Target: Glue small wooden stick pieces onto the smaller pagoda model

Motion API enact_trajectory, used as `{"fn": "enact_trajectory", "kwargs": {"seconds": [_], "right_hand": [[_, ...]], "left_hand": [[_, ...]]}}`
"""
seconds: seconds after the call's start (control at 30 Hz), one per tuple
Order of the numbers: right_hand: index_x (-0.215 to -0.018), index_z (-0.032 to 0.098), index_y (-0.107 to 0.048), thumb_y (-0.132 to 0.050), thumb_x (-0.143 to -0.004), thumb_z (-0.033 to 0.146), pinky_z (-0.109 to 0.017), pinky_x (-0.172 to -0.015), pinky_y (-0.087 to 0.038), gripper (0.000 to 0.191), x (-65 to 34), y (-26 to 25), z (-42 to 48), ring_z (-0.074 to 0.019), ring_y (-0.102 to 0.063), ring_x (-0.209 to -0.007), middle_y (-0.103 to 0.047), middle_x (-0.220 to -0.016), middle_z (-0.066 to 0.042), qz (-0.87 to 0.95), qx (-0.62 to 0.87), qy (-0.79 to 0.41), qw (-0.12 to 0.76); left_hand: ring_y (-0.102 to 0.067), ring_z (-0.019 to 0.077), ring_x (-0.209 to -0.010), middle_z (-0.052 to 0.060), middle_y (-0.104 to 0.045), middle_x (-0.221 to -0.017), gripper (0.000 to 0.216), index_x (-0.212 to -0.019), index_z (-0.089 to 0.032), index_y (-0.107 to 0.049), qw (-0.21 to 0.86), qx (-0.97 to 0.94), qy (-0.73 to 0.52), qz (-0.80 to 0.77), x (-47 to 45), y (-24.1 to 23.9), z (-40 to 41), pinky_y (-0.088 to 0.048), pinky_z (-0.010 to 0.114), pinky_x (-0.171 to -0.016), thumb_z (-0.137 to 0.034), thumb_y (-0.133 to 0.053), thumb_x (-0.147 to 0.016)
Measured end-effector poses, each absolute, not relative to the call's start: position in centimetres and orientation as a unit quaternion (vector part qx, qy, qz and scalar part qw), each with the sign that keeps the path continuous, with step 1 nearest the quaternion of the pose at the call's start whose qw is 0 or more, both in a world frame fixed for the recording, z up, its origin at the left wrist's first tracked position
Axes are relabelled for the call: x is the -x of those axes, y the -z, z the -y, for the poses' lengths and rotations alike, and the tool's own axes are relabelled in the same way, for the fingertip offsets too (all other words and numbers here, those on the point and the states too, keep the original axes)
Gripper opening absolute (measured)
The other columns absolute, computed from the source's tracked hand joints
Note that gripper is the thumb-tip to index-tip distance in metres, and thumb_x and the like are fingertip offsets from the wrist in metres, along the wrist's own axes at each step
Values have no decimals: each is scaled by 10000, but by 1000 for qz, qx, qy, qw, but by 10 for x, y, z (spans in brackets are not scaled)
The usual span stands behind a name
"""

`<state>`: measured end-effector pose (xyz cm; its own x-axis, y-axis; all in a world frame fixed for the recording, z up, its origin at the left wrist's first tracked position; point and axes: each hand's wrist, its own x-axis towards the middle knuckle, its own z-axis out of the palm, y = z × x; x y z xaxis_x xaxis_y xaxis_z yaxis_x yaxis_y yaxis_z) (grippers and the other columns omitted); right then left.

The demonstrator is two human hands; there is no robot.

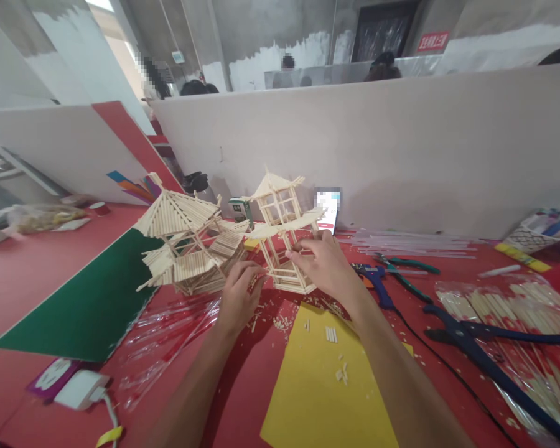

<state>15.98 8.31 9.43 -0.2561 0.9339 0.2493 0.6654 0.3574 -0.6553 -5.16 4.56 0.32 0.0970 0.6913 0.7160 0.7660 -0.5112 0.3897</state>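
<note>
A tall two-tiered pavilion model (280,214) built of thin wooden sticks stands upright on the red table. My right hand (324,264) grips its right side below the lower roof, thumb and fingers closed at a post. At the pavilion's lower left is my left hand (242,286), its fingers curled together close to the base; whatever they hold is hidden. To the left sits a wider stick pavilion model (186,242) with slatted roofs, just beyond my left hand. Stick offcuts (282,322) lie scattered before the models.
A yellow sheet (317,386) with short stick pieces lies in front. On the right are a blue glue gun (378,283), green-handled pliers (408,274), a large blue cutter (485,354) and bagged sticks (532,323). A phone (327,208) leans behind; a green board (88,298) lies left.
</note>
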Motion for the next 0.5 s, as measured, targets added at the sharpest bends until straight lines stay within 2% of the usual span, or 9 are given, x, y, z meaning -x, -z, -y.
{"fn": "enact_trajectory", "kwargs": {"seconds": [0.23,0.5], "right_hand": [[-967,257,-743,-603,-885,469,-476,-953,-428,266,-160,-95,-83,-293,-513,-1052,-486,-988,-96,767,518,-214,311],[-945,267,-740,-608,-884,479,-499,-922,-445,257,-161,-93,-84,-314,-512,-1073,-492,-989,-101,769,512,-215,316]], "left_hand": [[-580,193,-1066,62,-597,-1098,176,-1080,-229,-609,31,753,441,487,52,-2,-47,-488,355,-946,-176,-587,-913],[-577,202,-1058,67,-593,-1091,134,-1035,-226,-615,30,764,426,484,51,-4,-48,-489,362,-926,-179,-581,-914]]}}
